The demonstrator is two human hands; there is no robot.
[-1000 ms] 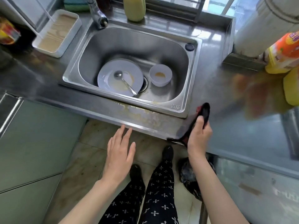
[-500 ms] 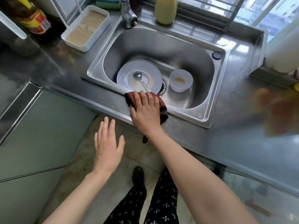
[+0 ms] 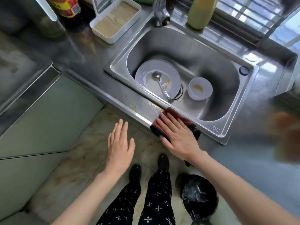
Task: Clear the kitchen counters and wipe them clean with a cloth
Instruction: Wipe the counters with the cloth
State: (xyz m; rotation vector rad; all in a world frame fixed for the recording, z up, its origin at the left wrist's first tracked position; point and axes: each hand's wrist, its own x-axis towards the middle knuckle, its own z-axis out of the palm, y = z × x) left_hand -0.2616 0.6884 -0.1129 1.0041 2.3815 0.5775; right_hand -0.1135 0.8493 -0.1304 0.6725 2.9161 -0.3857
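A dark reddish-brown cloth (image 3: 170, 115) lies on the steel counter's front strip (image 3: 142, 109), just in front of the sink (image 3: 227, 127). My right hand (image 3: 177, 137) presses flat on the cloth, fingers pointing up-left, covering most of it. A yellowish stain (image 3: 133, 107) marks the strip left of the cloth. My left hand (image 3: 121, 148) hovers open over the floor, below the counter edge, holding nothing.
In the sink lie a white plate (image 3: 146, 75) with a spoon (image 3: 160, 85) and a small white bowl (image 3: 200, 88). A white tray (image 3: 115, 21), a sauce bottle (image 3: 66, 7), the tap (image 3: 160, 12) and a yellow bottle (image 3: 201, 12) stand behind. A black bin (image 3: 199, 200) sits on the floor.
My right hand has swept the cloth leftward from the sink's right corner along the front strip and still presses it there. The view has shifted. My left hand stays open.
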